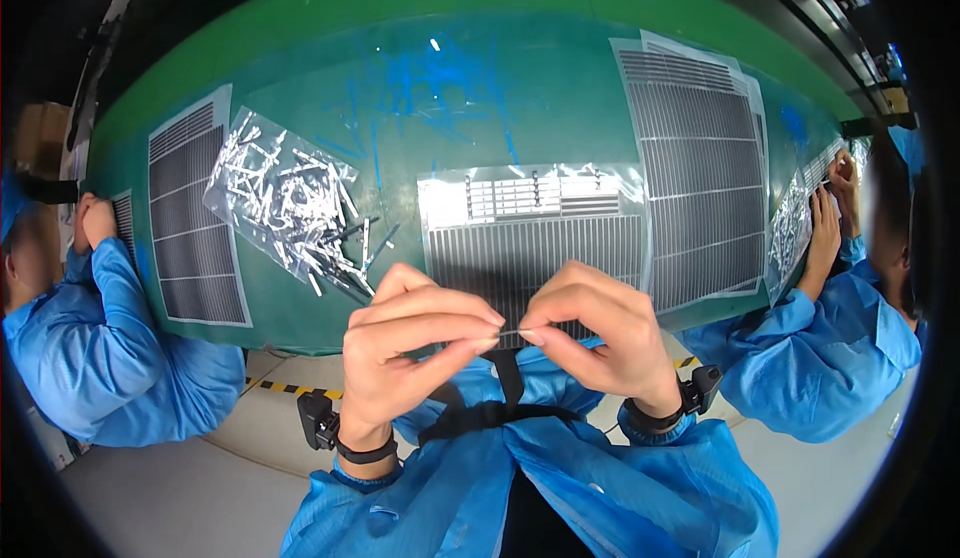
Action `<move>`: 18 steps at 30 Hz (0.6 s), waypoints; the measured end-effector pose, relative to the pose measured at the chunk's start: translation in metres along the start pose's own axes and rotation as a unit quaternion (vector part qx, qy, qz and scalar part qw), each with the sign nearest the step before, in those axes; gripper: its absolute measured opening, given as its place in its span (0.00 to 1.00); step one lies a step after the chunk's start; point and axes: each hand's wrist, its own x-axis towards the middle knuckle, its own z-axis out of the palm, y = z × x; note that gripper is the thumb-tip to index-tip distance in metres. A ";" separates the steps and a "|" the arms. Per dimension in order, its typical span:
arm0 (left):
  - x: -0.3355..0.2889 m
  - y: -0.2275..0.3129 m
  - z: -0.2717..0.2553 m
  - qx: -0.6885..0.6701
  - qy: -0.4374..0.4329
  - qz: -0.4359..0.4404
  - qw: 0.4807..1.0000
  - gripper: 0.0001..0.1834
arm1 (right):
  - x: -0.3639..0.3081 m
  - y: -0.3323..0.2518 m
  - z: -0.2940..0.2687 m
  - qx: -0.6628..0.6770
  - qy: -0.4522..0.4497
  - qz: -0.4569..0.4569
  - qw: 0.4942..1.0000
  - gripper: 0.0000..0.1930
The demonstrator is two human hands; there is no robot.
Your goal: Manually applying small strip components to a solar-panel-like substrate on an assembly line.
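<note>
- So the setting is a workshop-type room with a big green table [560,88], and people in blue smocks sitting along its near edge.
- Dead centre, right between the fingertips of both hands, there's a tiny thin strip [512,332]. Too small to say what it's made of.
- Left hand [405,333] has thumb and fingers pinched together on one end of it.
- Right hand [605,328] pinches the other end the same way, so the two sets of fingertips sit really close, just not touching.
- Just beyond the fingers, partly hidden by them, lies a striped sheet [540,248], dark with pale lines.
- Off to the left of the fingers: a clear plastic bag [245,130] with loads of silvery and dark slivers [290,203] on it, some spilling over its edge.
- Further left, another lined sheet [195,223].
- Right of the fingers and further away, a few overlapping lined sheets [700,168].
- Way out either side, co-workers' hands [97,221] at the table too.
</note>
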 end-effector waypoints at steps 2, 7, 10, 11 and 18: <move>0.002 0.002 -0.009 -0.052 -0.034 -0.013 0.998 0.11 | -0.004 -0.002 -0.015 0.006 0.009 0.019 1.000 0.05; 0.023 -0.005 -0.044 -0.114 -0.025 0.062 0.991 0.10 | -0.035 0.024 -0.067 0.104 0.212 0.092 0.967 0.03; 0.062 -0.019 0.008 0.430 0.127 -0.022 0.894 0.27 | -0.029 0.032 -0.068 0.074 0.262 0.136 0.952 0.02; 0.062 -0.021 0.014 0.433 0.127 -0.025 0.892 0.27 | -0.029 0.032 -0.068 0.058 0.248 0.138 0.957 0.02; 0.068 -0.035 0.021 0.304 0.205 -0.072 0.928 0.21 | -0.034 0.037 -0.057 0.046 0.262 0.255 0.929 0.01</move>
